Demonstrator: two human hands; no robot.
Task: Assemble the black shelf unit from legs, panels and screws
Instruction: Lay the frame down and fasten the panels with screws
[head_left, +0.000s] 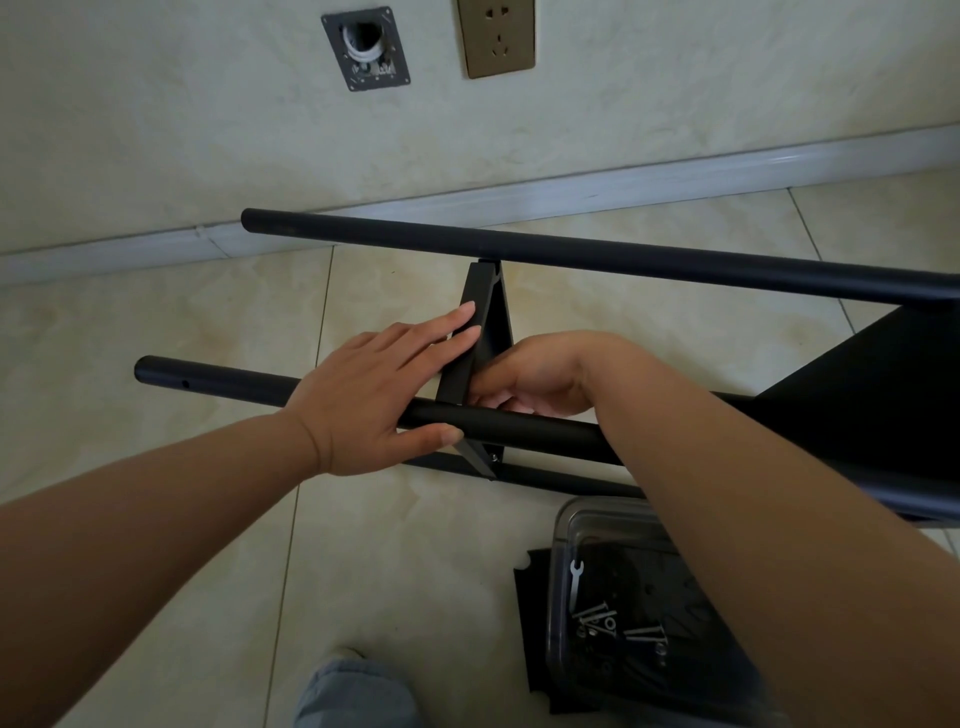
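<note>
The black shelf unit lies on its side on the tiled floor. A far leg tube (571, 252) runs along the wall and a near leg tube (519, 428) crosses the middle. A black panel (475, 332) stands on edge between them. My left hand (374, 400) wraps the near leg, fingers flat against the panel's edge. My right hand (540, 371) curls in behind the near leg at the panel's corner; whatever its fingers pinch is hidden. Another black panel (872, 410) sits at the right. A third, lower leg tube (561, 480) shows beneath.
A clear plastic box (613, 613) with screws (597, 621) and a small wrench (575, 582) sits at bottom right on a black panel (532, 623). A wall with a socket (496, 36) and baseboard (519, 200) lies beyond. My knee (353, 693) is at the bottom.
</note>
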